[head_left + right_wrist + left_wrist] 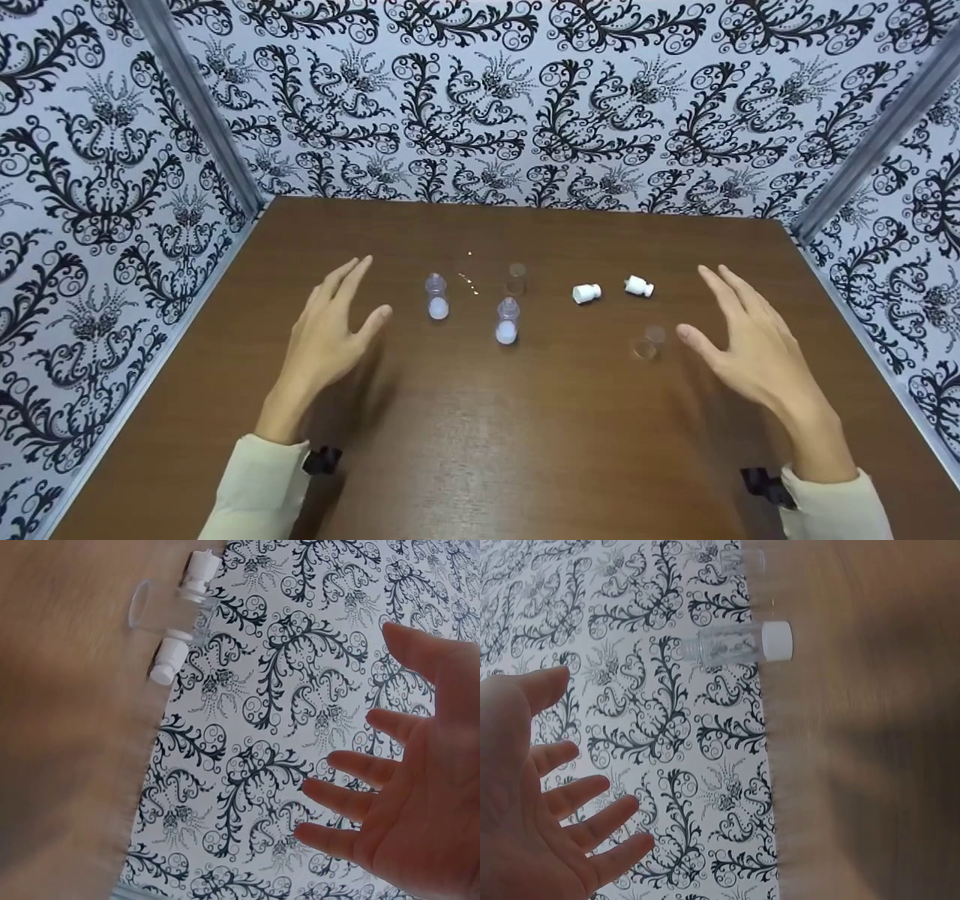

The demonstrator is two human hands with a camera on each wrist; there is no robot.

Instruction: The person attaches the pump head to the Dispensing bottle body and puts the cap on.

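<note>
My left hand [322, 330] is held over the left side of the table with its fingers spread and nothing in it. My right hand [757, 352] mirrors it on the right, also holding nothing. Between them is a small clear bottle [436, 297] with a white lower end, nearest the left hand. A second such bottle [508, 321] is right of it. Close to the right hand is a clear cylindrical cap [649, 343]; another clear cap [516, 279] lies farther back. Two white dispenser tops, one [586, 293] left of the other [639, 286], lie toward the right.
Tiny bright specks [469, 283] show on the brown table [480, 435] between the bottles; I cannot tell whether they are bits or reflections. Patterned panels [480, 105] enclose the back and both sides, with grey posts [199, 105] at the corners.
</note>
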